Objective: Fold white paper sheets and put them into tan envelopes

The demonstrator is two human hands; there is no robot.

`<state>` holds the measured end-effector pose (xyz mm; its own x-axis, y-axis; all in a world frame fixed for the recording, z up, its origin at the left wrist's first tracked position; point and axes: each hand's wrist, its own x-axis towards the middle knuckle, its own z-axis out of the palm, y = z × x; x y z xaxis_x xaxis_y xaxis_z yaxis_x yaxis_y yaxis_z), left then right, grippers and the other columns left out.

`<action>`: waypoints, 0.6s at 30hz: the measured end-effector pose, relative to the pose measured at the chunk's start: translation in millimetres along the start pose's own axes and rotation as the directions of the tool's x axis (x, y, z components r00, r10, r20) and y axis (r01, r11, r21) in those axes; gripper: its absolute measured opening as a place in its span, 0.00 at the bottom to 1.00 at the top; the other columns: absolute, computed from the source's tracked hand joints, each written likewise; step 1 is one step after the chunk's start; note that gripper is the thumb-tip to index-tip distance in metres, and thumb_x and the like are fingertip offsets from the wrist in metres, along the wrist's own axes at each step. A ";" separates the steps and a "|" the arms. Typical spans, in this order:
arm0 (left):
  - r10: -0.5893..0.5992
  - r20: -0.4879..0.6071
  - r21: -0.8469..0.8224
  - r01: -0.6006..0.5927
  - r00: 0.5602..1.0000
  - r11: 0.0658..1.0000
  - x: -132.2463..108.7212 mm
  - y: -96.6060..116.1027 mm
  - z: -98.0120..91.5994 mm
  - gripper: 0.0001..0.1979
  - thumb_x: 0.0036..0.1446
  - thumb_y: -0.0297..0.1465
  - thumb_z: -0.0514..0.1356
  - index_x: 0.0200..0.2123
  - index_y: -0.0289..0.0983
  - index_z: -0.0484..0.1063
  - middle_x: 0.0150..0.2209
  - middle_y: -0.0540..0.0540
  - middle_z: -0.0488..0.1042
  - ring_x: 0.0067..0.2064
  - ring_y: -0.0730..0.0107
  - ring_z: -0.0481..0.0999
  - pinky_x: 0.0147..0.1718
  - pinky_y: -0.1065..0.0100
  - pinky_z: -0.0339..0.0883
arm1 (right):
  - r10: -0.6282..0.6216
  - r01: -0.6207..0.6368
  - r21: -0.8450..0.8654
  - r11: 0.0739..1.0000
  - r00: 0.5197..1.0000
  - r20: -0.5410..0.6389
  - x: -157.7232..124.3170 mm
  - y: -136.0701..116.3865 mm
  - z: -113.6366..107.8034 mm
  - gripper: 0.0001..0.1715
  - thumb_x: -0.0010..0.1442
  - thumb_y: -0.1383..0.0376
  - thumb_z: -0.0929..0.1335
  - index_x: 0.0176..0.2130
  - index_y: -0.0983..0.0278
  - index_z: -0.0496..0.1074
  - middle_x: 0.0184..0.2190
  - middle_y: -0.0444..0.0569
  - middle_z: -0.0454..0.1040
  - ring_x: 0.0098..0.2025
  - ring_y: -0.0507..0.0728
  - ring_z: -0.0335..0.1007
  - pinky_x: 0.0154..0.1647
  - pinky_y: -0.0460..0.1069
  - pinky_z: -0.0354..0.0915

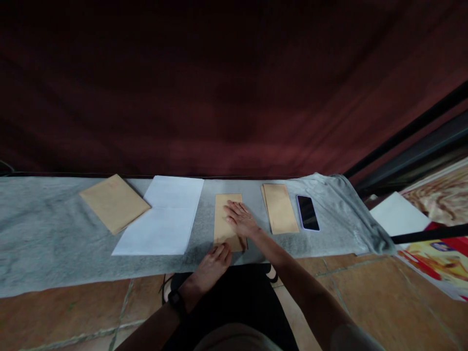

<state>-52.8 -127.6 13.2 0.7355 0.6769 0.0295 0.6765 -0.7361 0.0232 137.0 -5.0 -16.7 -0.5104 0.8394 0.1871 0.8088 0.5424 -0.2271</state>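
A tan envelope (223, 214) lies lengthwise on the grey cloth (54, 234) in front of me. My right hand (239, 219) rests flat on it, fingers stretched out and spread, palm down. My left hand (212, 265) is at the envelope's near edge with its fingertips touching that edge, fingers extended; a dark band sits on that wrist. White paper sheets (164, 217) lie just left of the envelope. A small stack of tan envelopes (280, 208) lies to its right.
Another tan envelope (114, 202) lies angled at the left, partly over the white sheets. A dark phone (307, 212) lies right of the stack. A dark red curtain hangs behind. White paper (398, 214) and printed sheets (438, 258) sit at the right, beyond a black bar.
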 end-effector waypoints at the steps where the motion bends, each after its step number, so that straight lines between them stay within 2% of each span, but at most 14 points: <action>1: 0.005 0.006 -0.030 -0.005 1.000 1.000 1.0 -2.6 0.1 0.19 0.64 0.20 0.49 0.52 0.37 0.73 0.55 0.40 0.76 0.58 0.62 0.74 0.54 0.60 0.69 | 0.027 -0.027 -0.007 1.000 1.000 -0.002 2.3 3.1 0.5 0.29 0.73 0.58 0.60 0.69 0.60 0.58 0.73 0.50 0.50 0.73 0.59 0.49 0.74 0.60 0.46; 5: -0.052 -0.079 -0.118 0.042 0.995 0.992 6.5 -5.9 5.7 0.18 0.68 0.29 0.49 0.58 0.40 0.69 0.61 0.42 0.72 0.62 0.62 0.70 0.58 0.60 0.67 | 0.113 -0.113 -0.016 0.993 0.994 -0.012 9.4 9.8 2.4 0.31 0.73 0.58 0.60 0.70 0.62 0.55 0.72 0.52 0.51 0.74 0.60 0.47 0.74 0.60 0.46; 9: -0.079 -0.129 -0.157 0.058 0.989 0.986 7.5 -1.7 11.7 0.21 0.70 0.34 0.49 0.63 0.41 0.66 0.65 0.43 0.68 0.63 0.60 0.69 0.60 0.57 0.65 | 0.121 -0.121 0.001 0.993 0.992 -0.035 0.9 2.3 0.6 0.31 0.72 0.59 0.61 0.70 0.65 0.56 0.71 0.54 0.53 0.73 0.62 0.48 0.73 0.62 0.47; 13: -0.089 -0.140 -0.301 0.043 0.986 0.953 7.3 -7.9 5.6 0.19 0.70 0.30 0.48 0.57 0.39 0.72 0.58 0.43 0.75 0.59 0.65 0.73 0.59 0.60 0.67 | 0.010 -0.007 0.067 0.998 0.999 -0.040 -33.7 -11.0 -8.0 0.31 0.72 0.61 0.61 0.70 0.63 0.55 0.71 0.54 0.55 0.72 0.60 0.51 0.72 0.62 0.52; 15: -0.146 -0.135 -0.374 0.086 0.980 0.924 10.5 -14.6 3.0 0.19 0.70 0.29 0.46 0.53 0.39 0.75 0.53 0.44 0.78 0.56 0.67 0.75 0.56 0.63 0.70 | -0.026 0.030 0.091 0.995 0.999 -0.045 -56.6 -18.8 -13.5 0.31 0.73 0.61 0.61 0.70 0.63 0.55 0.71 0.55 0.56 0.72 0.60 0.52 0.72 0.62 0.53; 16: -0.188 -0.137 -0.385 0.122 0.973 0.915 13.1 -17.9 3.3 0.19 0.70 0.29 0.46 0.53 0.38 0.74 0.53 0.43 0.78 0.56 0.67 0.75 0.56 0.62 0.70 | -0.037 0.042 0.099 0.994 0.998 -0.050 -67.9 -23.1 -16.2 0.31 0.73 0.60 0.61 0.70 0.64 0.55 0.70 0.56 0.57 0.72 0.60 0.53 0.72 0.62 0.54; 18: -0.260 -0.156 -0.351 0.193 0.953 0.916 20.3 -23.5 7.1 0.21 0.71 0.31 0.45 0.60 0.35 0.69 0.59 0.40 0.74 0.63 0.63 0.70 0.60 0.57 0.67 | -0.068 0.074 0.106 0.992 0.996 -0.056 -88.4 -32.6 -21.1 0.31 0.73 0.58 0.61 0.70 0.64 0.56 0.70 0.57 0.57 0.72 0.60 0.53 0.72 0.62 0.53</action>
<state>-53.4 -96.6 6.2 0.5194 0.8359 0.1775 0.7485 -0.5452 0.3775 161.9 -97.6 -5.7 -0.5471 0.7972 0.2552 0.7334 0.6035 -0.3128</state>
